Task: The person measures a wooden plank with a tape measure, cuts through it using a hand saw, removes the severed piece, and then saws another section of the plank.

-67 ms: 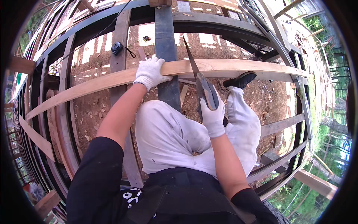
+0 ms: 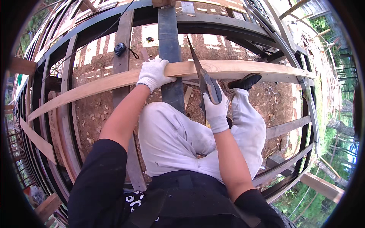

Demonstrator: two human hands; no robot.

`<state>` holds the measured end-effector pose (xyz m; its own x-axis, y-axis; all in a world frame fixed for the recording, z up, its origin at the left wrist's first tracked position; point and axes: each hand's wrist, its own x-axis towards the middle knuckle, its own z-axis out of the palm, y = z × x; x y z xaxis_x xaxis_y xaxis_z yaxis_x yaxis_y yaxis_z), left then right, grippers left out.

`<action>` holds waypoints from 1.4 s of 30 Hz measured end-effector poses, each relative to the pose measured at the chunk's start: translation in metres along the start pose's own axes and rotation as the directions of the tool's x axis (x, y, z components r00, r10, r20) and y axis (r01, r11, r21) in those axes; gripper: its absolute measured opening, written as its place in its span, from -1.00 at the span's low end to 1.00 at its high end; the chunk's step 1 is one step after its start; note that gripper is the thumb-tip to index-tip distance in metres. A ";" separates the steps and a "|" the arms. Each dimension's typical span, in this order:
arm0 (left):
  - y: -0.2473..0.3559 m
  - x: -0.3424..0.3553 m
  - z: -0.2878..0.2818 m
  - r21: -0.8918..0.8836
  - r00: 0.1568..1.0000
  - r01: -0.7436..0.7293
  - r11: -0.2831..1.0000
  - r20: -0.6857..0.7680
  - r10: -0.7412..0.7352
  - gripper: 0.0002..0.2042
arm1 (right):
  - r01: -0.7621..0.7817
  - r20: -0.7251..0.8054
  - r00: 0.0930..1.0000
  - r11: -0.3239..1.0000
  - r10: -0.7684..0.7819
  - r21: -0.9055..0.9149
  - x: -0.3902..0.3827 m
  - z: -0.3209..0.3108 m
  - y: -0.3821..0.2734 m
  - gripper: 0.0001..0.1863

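Observation:
A long pale wooden board (image 2: 239, 67) runs from left to right across the steel and timber frame. My left hand (image 2: 154, 74), in a white knit glove, is closed over it and presses it near the dark steel beam (image 2: 170, 95). A dark-handled handsaw (image 2: 208, 85) lies across the board just right of that beam, its narrow blade pointing away from me. My gloved right hand (image 2: 216, 111) wraps round the saw's handle on the near side of the board. Whether the teeth have cut into the wood cannot be made out. A thin wood strip (image 2: 145, 54) shows just beyond my left hand.
A tape measure (image 2: 120, 49) with a black strap rests on a grey timber plank (image 2: 123, 30). Below the frame, chips and offcuts lie on the brown dirt ground (image 2: 93, 110). My dark shoe (image 2: 248, 81) is against the board's near side. Black steel bars (image 2: 228, 28) surround this spot.
My right hand and the saw have shifted slightly away from me across the board. My left hand and the board hold nearly the same place.

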<state>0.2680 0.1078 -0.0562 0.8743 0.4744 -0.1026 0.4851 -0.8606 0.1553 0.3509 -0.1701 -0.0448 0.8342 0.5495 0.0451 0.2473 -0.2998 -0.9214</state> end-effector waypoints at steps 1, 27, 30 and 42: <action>-0.001 0.001 -0.001 -0.003 0.999 -0.018 1.000 -0.051 0.017 -0.22 | -0.083 0.009 0.997 0.997 0.083 -0.007 0.011 0.004 0.000 -0.33; -0.007 0.010 0.004 -0.041 1.000 -0.012 0.999 -0.024 0.011 -0.25 | -0.007 -0.054 0.998 1.000 0.008 0.017 0.006 0.008 -0.021 -0.40; -0.007 0.009 0.004 -0.047 0.999 -0.008 0.999 -0.040 0.007 -0.25 | -0.055 -0.043 0.998 0.998 0.056 0.032 0.017 0.012 -0.013 -0.39; -0.007 0.010 0.004 -0.039 0.999 -0.008 0.999 -0.042 0.007 -0.24 | 0.169 -0.087 0.981 0.985 -0.171 -0.029 0.033 0.026 -0.024 -0.36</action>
<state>0.2735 0.1178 -0.0619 0.8774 0.4759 -0.0605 0.4780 -0.8566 0.1942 0.3599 -0.1242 -0.0311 0.8194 0.5225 0.2358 0.3992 -0.2249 -0.8888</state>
